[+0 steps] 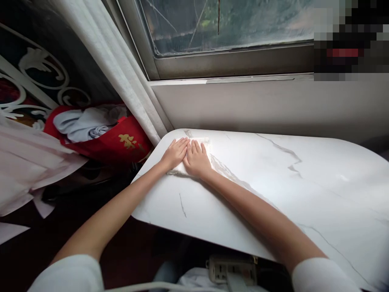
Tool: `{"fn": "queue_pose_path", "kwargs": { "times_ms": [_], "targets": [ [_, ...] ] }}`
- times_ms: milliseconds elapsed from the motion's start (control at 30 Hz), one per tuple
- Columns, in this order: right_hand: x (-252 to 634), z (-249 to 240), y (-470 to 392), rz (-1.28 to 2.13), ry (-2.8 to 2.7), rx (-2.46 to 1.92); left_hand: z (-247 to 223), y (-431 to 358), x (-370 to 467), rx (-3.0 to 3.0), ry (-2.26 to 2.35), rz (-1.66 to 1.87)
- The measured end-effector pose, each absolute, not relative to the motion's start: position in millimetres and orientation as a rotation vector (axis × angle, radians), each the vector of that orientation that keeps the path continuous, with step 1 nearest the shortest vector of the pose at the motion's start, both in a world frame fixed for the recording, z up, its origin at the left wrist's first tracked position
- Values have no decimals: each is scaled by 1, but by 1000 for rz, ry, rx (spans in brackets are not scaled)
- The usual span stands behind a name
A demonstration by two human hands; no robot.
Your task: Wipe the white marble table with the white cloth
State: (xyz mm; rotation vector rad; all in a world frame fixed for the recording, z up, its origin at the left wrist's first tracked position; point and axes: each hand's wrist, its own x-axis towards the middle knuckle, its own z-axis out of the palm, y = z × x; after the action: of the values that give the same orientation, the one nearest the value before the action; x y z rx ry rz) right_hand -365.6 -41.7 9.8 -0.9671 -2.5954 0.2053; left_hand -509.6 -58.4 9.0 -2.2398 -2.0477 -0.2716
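A folded white cloth lies flat near the far left corner of a white marble-patterned table. Both of my hands press down on it side by side, touching at the fingers. My left hand lies flat on the cloth's left part, fingers stretched out and pointing up and to the right. Beside it, my right hand rests flat with its fingers pointing away from me. Much of the cloth is hidden under the hands.
Left of the table stands a red bag with light clothes in it. A white curtain hangs beside the window. Below the table's near edge is a power strip with a plug. Pale pink fabric drapes at far left.
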Motion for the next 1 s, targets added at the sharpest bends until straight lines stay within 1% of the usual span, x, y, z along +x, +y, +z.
{"fn": "queue_pose_path", "kwargs": {
  "times_ms": [200, 267, 333, 400, 500, 667, 767, 867, 1000],
  "targets": [
    [-256, 12, -131, 125, -2716, -740, 12, -164, -407, -2250, -1986, -380],
    [-230, 11, -146, 70, -2723, -725, 15, -179, -381, -2313, -1960, -409],
    [-218, 9, -147, 18, -2709, -780, 17, -175, -366, -2380, -1944, -429],
    [-217, 7, -132, -16, -2683, -884, 18, -153, -363, -2422, -1949, -445],
    [-225, 6, -83, -50, -2656, -1022, 17, -96, -367, -2440, -1956, -460],
    [-234, 10, 28, -95, -2742, -1022, 13, 13, -369, -2327, -2044, -429],
    [-235, 11, 75, -90, -2750, -1071, 13, 59, -367, -2271, -2060, -407],
    [-234, 10, 91, -77, -2684, -1154, 13, 82, -365, -2275, -2035, -373],
    [-226, 6, 77, -77, -2611, -1192, 13, 78, -357, -2322, -2003, -344]
  ]
}}
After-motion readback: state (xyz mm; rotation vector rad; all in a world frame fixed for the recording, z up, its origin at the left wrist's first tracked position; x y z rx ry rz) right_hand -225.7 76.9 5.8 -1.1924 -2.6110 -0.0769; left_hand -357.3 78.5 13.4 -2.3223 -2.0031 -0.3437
